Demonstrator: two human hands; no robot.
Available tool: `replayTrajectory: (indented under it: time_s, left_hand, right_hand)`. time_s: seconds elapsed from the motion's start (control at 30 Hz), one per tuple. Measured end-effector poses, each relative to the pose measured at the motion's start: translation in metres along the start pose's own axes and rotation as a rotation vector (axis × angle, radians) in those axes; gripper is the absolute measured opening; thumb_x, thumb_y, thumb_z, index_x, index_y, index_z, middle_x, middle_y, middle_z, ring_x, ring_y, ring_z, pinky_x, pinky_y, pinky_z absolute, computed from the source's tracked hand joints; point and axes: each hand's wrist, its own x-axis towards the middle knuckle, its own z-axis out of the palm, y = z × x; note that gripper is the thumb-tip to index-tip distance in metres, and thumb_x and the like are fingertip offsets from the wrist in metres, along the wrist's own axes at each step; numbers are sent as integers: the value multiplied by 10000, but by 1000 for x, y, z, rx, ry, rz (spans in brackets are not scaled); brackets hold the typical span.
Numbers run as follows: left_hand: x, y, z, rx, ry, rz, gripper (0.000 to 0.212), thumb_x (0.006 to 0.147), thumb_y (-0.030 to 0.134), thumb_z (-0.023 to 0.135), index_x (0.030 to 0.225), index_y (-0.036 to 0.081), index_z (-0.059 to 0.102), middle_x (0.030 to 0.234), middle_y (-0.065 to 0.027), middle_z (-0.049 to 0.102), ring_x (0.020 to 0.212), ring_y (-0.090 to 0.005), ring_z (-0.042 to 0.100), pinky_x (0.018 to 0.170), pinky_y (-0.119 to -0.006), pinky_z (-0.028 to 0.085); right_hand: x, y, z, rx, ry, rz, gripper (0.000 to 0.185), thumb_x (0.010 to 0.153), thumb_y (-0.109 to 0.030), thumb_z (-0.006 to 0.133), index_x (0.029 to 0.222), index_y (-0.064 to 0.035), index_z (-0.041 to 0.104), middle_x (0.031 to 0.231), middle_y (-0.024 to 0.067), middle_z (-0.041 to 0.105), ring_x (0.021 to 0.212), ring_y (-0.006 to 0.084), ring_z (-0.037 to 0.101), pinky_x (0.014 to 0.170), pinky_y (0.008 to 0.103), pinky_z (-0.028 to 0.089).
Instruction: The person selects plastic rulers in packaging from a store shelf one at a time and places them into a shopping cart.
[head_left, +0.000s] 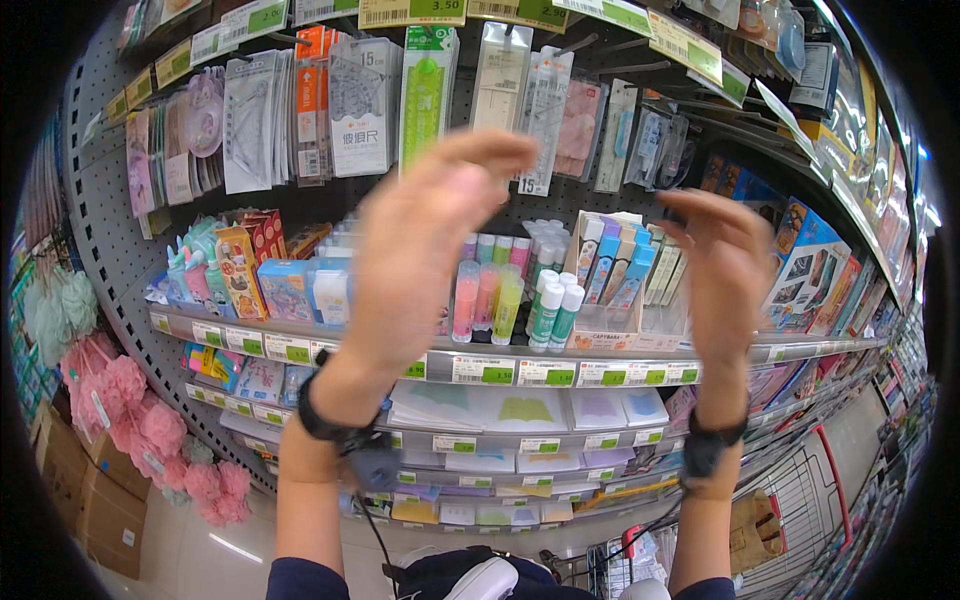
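Observation:
Both hands are raised before a store shelf, blurred by motion, with nothing visible in them. My left hand (409, 247) curves its fingers inward beneath the hanging rulers, covering part of the shelf goods. To the right, my right hand (724, 277) bends its fingers towards the left, beside a display box of boxed stationery (615, 262). Between the hands stand coloured glue sticks (507, 307) and white-capped green glue sticks (550, 311). A green ruler pack (426, 90) and a clear ruler pack (551, 112) hang above. Each wrist wears a black strap with a device.
Price labels line the shelf edge (442, 360). Lower shelves hold paper notebooks (525, 411). Pink bath puffs (124, 397) hang at left above cardboard boxes (112, 517). A shopping cart (806, 517) with a brown paper bag (754, 525) stands at lower right. Metal hooks protrude above.

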Motion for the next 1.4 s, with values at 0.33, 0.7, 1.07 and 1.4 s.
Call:
replayTrajectory:
  time_s: [0.33, 0.7, 1.07, 1.4]
  left_hand:
    - [12, -119, 5, 123, 11, -370, 340, 841, 249, 413, 1071, 18, 508, 1068, -61, 513, 1018, -161, 445, 904, -292, 300]
    - [5, -117, -11, 136, 18, -324, 311, 765, 124, 521, 1037, -24, 504, 1024, -88, 532, 968, -163, 489, 852, -267, 360]
    - [-3, -98, 1, 122, 106, -287, 279, 744, 41, 528, 1016, -6, 488, 990, -91, 519, 904, -156, 516, 805, -263, 393]
    - [-13, -76, 38, -231, 35, -237, 395, 796, 40, 501, 1146, -7, 325, 970, -119, 490, 863, -153, 518, 764, -268, 412]
  right_hand:
    - [37, 157, 26, -192, 175, 602, 767, 713, -139, 606, 1293, 50, 142, 1272, 262, 285, 1176, 307, 321, 926, 332, 303]
    - [46, 177, 45, -213, 73, 751, 438, 728, -177, 604, 1050, 77, 449, 880, 133, 547, 741, 175, 545, 611, 271, 435]
    - [24, 93, 43, -152, 290, 445, 82, 779, -120, 461, 743, -47, 464, 683, -10, 471, 612, 50, 435, 548, 198, 362]
    - [3, 18, 39, -93, 272, 441, 102, 771, -75, 442, 673, -60, 420, 637, -31, 443, 559, 10, 386, 496, 171, 322]
